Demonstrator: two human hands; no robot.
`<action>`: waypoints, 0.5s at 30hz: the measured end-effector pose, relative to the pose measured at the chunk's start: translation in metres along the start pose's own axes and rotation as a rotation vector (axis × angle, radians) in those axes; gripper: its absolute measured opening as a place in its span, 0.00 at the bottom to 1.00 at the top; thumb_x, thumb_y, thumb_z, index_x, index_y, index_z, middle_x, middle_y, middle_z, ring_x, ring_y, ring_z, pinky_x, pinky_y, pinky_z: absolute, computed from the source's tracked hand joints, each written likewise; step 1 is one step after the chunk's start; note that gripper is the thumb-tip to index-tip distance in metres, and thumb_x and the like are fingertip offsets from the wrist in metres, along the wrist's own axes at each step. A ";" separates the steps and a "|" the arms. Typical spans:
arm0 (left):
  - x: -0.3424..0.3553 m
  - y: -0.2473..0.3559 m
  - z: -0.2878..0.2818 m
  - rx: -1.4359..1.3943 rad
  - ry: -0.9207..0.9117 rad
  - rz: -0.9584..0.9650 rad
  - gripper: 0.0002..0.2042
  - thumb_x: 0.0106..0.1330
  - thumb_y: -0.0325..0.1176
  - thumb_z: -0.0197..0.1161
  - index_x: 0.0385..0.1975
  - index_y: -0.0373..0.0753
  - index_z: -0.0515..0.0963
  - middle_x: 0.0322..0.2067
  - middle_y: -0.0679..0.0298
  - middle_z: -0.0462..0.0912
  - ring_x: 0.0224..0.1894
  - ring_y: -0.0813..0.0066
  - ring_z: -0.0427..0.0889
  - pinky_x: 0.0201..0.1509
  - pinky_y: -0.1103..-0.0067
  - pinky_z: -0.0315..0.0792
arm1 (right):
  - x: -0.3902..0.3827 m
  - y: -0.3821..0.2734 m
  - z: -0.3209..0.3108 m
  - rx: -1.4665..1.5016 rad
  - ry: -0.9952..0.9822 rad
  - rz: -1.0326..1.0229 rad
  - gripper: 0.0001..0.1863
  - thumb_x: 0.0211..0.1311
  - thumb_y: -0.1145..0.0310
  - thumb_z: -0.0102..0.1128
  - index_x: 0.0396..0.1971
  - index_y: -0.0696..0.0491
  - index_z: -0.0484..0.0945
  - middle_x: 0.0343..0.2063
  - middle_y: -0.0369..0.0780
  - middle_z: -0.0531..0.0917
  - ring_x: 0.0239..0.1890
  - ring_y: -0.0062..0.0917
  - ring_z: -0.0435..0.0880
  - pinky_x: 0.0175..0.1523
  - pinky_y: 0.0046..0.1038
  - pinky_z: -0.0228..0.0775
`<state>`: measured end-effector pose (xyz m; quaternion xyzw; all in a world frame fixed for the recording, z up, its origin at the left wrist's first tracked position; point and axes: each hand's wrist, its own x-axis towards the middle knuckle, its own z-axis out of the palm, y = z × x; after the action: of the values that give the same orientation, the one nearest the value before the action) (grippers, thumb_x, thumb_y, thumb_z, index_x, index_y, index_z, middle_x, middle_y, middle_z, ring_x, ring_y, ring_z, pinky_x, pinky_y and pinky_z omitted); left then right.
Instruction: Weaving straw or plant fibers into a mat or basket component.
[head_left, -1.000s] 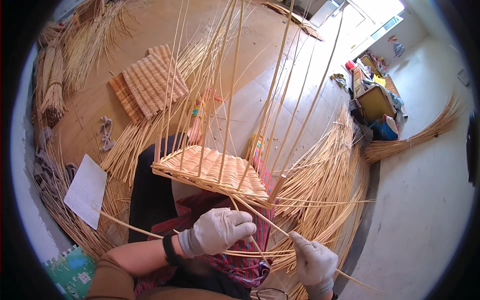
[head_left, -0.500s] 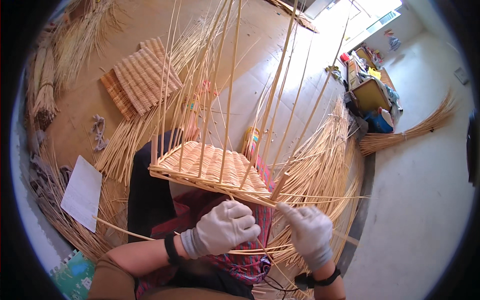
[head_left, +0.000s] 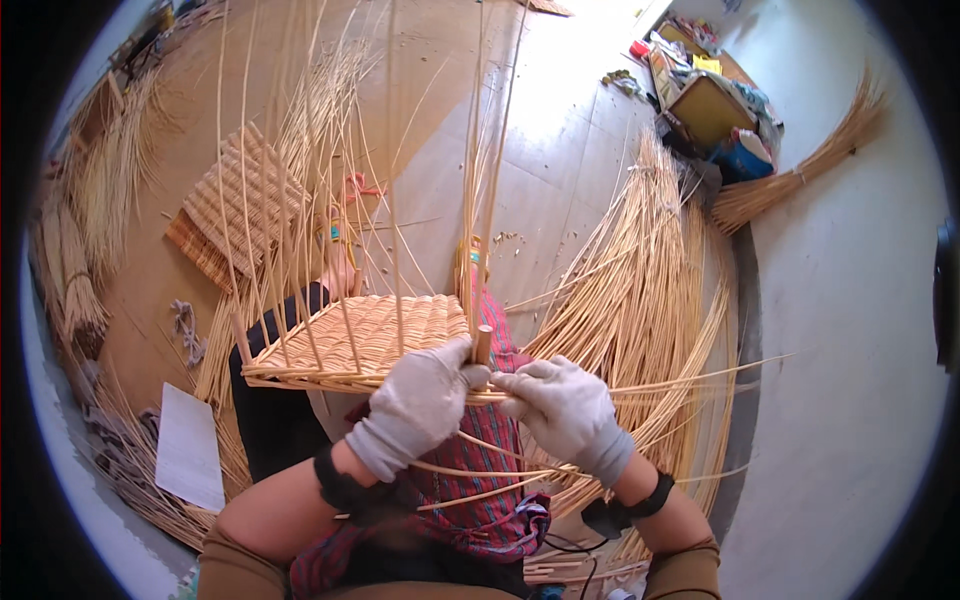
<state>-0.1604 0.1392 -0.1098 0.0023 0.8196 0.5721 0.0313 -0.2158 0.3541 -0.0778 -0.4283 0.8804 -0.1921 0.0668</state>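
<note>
A half-woven wicker basket (head_left: 390, 325) rests over my lap, its flat base woven and its long thin stakes standing up around the edges. My left hand (head_left: 415, 400), in a pale glove, is closed on the near edge beside the short thick corner post (head_left: 484, 345). Just right of that post, my right hand (head_left: 560, 405), gloved too, has its fingers pinched on a wicker rod at the corner. The loose ends of several rods (head_left: 690, 380) stick out to the right beyond it. The fingertips partly hide where the rods cross.
To the right lies a large bundle of wicker rods (head_left: 640, 270); another bundle (head_left: 800, 185) leans on the wall. A woven panel (head_left: 245, 195), a white sheet (head_left: 189, 450) and more rods (head_left: 125, 185) lie at left. A cluttered cabinet (head_left: 705, 110) stands at the back right.
The basket has shifted left and turned slightly in view. My left hand has risen from below the near edge to the corner post, and my right hand has moved left beside it.
</note>
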 end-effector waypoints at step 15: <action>0.019 0.043 -0.021 -0.280 -0.207 -0.534 0.08 0.75 0.28 0.60 0.50 0.38 0.78 0.20 0.72 0.77 0.14 0.88 0.69 0.16 0.85 0.63 | 0.035 0.034 -0.025 0.174 -0.335 0.081 0.17 0.68 0.49 0.62 0.36 0.47 0.89 0.28 0.41 0.86 0.38 0.38 0.88 0.42 0.38 0.80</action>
<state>-0.1814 0.1346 -0.0631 -0.1590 0.6970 0.6476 0.2636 -0.2691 0.3524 -0.0669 -0.4113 0.8536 -0.1905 0.2567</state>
